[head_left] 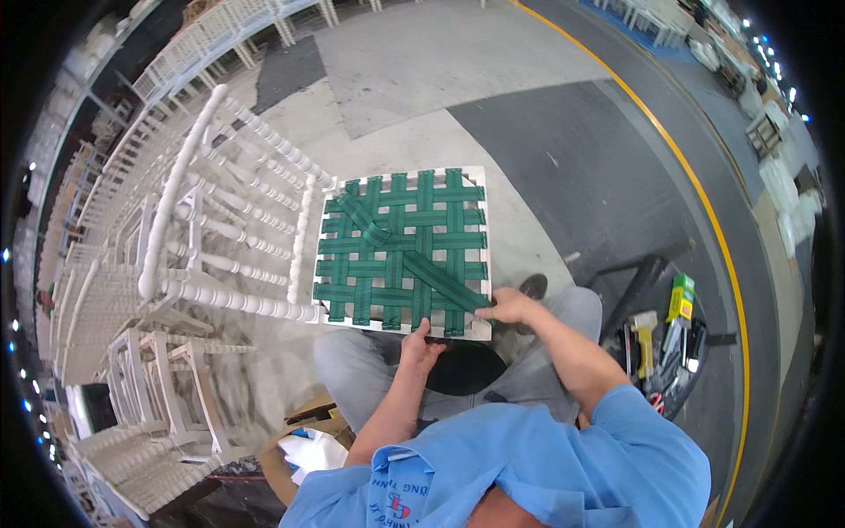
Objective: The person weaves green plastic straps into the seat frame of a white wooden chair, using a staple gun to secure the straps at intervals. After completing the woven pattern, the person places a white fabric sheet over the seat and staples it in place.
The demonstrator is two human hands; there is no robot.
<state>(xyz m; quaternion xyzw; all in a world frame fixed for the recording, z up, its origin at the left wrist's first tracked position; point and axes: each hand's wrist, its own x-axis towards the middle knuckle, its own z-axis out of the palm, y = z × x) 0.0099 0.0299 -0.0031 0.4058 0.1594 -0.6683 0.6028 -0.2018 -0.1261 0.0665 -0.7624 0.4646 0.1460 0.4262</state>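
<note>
A white chair with turned spindles lies in front of me, its back toward the left. Its seat frame carries woven green webbing. One loose webbing strap runs slantwise over the weave to the seat's near right corner. There my right hand pinches the strap's end between thumb and fingers. At the near edge of the seat, my left hand grips the frame, thumb on top against a strap; some of its fingers are hidden.
To my right, a dark round surface holds a yellow-handled tool, a green-and-yellow box and scissors. A cardboard box with white material stands at my left. Many white chairs are stacked left. A yellow line curves along the floor.
</note>
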